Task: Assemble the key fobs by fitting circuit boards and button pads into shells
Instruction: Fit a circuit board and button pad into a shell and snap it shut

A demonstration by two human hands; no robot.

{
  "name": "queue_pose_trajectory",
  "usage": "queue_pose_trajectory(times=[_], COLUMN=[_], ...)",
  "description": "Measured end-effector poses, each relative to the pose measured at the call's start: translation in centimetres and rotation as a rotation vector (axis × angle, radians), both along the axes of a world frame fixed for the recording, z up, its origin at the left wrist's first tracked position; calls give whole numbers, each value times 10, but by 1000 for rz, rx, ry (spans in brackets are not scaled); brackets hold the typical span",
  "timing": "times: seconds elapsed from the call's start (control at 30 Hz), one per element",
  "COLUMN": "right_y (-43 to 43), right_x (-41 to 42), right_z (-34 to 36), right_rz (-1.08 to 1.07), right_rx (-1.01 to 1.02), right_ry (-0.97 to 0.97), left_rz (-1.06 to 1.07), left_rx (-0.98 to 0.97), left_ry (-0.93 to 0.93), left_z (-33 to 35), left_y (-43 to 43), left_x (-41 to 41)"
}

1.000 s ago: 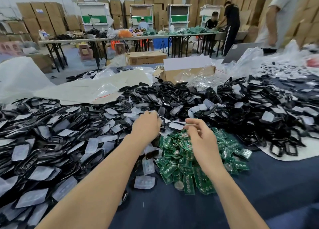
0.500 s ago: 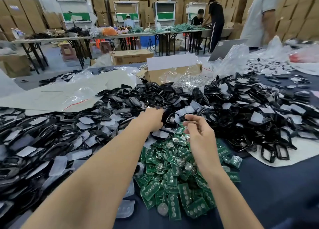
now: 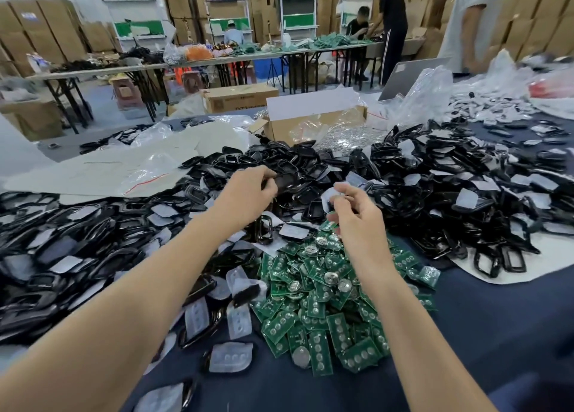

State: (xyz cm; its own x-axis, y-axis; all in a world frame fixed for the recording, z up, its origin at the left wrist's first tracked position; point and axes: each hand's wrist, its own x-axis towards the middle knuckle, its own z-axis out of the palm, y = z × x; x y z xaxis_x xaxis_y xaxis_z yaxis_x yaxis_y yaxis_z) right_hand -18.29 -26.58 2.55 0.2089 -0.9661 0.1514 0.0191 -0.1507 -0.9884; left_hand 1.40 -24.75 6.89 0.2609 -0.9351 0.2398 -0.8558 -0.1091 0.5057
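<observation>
An open cardboard box (image 3: 313, 126) stands on the surface beside crumpled clear plastic bags (image 3: 428, 92); a white sheet (image 3: 102, 169) lies left; behind, long folding tables (image 3: 102, 70), stacked cartons (image 3: 52, 26) and a standing person in black (image 3: 393, 29).

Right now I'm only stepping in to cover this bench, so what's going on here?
A person is putting key fobs together bare-handed. The left hand holds a black shell over the heap of shells. The right hand pinches a pale button pad above the pile of green circuit boards. The two pieces are apart, not yet fitted. Loose pads lie on the blue table cover.
</observation>
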Motion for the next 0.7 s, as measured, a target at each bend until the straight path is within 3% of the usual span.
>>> queue_pose_trajectory(times=[0.1, 0.23, 0.33, 0.4, 0.6, 0.7], right_y=[5, 24, 31, 31, 25, 23], right_x=[9, 14, 4, -5, -26, -27], right_z=[6, 5, -1, 0, 10, 11], right_rz=[96, 145, 110, 65, 88, 92], right_rx=[10, -35, -18, 93, 609, 736], right_ry=[23, 18, -11, -138, -755, -880], left_rz=[-132, -231, -183, -177, -326, -296], left_rx=[-40, -64, -20, 52, 225, 290], left_ry=[210, 279, 287, 152, -364, -463], left_z=[3, -6, -19, -28, -50, -48], left_y=[37, 70, 79, 80, 61, 49], left_x=[-18, -33, -32, -32, -53, -57])
